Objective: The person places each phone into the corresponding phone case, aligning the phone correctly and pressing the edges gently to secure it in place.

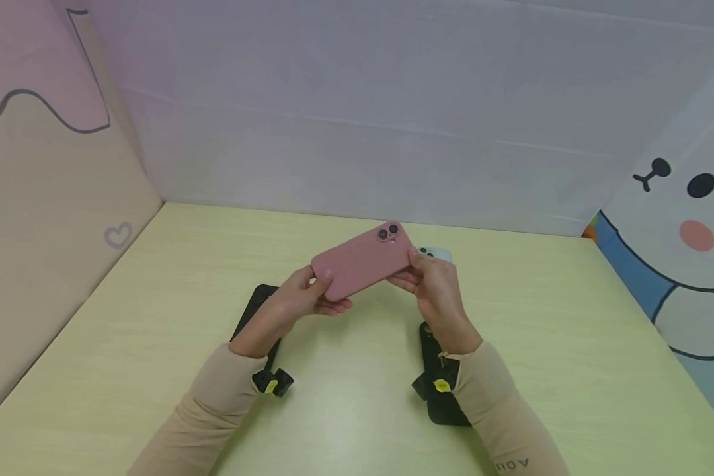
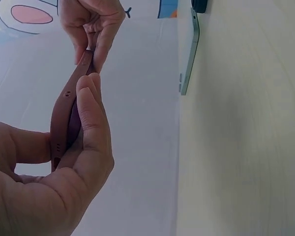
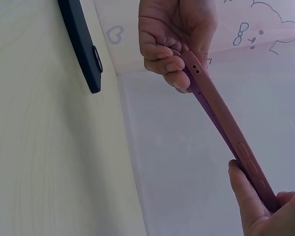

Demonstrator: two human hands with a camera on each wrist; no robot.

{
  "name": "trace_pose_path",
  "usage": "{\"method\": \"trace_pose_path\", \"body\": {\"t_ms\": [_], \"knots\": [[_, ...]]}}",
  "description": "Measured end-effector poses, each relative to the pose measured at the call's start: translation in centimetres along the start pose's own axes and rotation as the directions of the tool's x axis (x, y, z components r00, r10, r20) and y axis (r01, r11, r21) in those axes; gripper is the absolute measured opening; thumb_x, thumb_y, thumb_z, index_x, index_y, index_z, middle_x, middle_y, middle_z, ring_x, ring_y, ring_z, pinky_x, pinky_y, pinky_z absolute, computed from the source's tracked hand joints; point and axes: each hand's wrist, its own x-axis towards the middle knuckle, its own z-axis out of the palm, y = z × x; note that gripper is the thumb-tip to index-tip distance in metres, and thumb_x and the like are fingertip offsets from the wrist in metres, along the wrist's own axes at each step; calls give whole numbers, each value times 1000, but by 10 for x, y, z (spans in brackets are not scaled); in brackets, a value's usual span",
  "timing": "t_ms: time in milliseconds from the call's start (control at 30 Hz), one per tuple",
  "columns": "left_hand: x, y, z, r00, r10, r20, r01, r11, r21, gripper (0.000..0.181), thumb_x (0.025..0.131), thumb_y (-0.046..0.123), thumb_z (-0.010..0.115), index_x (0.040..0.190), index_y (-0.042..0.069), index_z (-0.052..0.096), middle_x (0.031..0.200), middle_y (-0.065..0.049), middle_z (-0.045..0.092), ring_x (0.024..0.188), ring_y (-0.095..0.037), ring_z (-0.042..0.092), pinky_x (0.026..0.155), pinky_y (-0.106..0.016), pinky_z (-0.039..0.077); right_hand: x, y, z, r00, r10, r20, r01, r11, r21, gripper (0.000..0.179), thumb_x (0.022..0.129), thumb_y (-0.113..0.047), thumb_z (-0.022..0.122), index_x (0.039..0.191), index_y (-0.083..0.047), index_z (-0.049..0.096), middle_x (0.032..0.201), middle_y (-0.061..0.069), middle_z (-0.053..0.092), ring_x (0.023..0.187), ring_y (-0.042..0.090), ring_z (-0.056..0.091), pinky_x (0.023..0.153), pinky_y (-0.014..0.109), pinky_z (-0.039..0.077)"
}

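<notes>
Above the table, both hands hold a pink phone case (image 1: 357, 264) with camera cutouts, its back facing up and tilted. A dark purple edge (image 2: 74, 123) shows along its inner side in the left wrist view, apparently a phone partly inside the case. My left hand (image 1: 297, 297) pinches the lower left end, thumb on the back and fingers underneath. At the upper right end, my right hand (image 1: 439, 287) grips the case between thumb and fingers. In both wrist views the case's side wall (image 3: 231, 128) looks slightly bowed, with a gap along the purple edge.
A black phone (image 1: 254, 305) lies on the pale table (image 1: 345, 423) under the left forearm, and another black phone (image 1: 446, 413) under the right wrist. A pale green phone (image 1: 441, 254) is partly hidden behind the right hand. Printed cloth walls (image 1: 357, 119) border the table.
</notes>
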Motion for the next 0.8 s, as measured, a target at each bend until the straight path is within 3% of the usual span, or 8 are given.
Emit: {"method": "trace_pose_path", "body": {"t_ms": [267,533,633,800], "knots": [[-1,2,-3,1000,-10,-28,9,999,-39,41,100,26,33,130,-2,36,93,-15,68,78,-12,66,76,-26,53,-2,-1,0,998,29,50,-34,994,101,34,97,-16,42,122,6,47,81,6,71,81,18,69,78,36,52],[4,-3,-2,991,-5,-135,-8,995,-99,37,98,23,43,123,-4,45,91,-6,65,88,-16,62,77,-21,50,-4,0,2,997,21,75,-36,978,203,38,98,-13,38,131,5,40,87,8,70,88,20,68,84,38,50],[6,-5,0,978,15,-210,-50,985,-162,34,97,22,45,118,-4,50,94,-6,63,91,-16,61,80,-21,50,-6,0,4,997,-2,80,-17,972,234,38,99,-10,36,134,5,38,90,8,70,88,20,68,85,38,50],[6,-6,2,935,58,-349,-132,973,-190,30,96,20,47,113,-3,55,87,-4,67,82,-12,64,79,-25,51,-9,0,7,993,-26,115,-3,970,241,37,98,-7,35,133,5,39,95,9,69,88,20,68,85,36,50]]}}
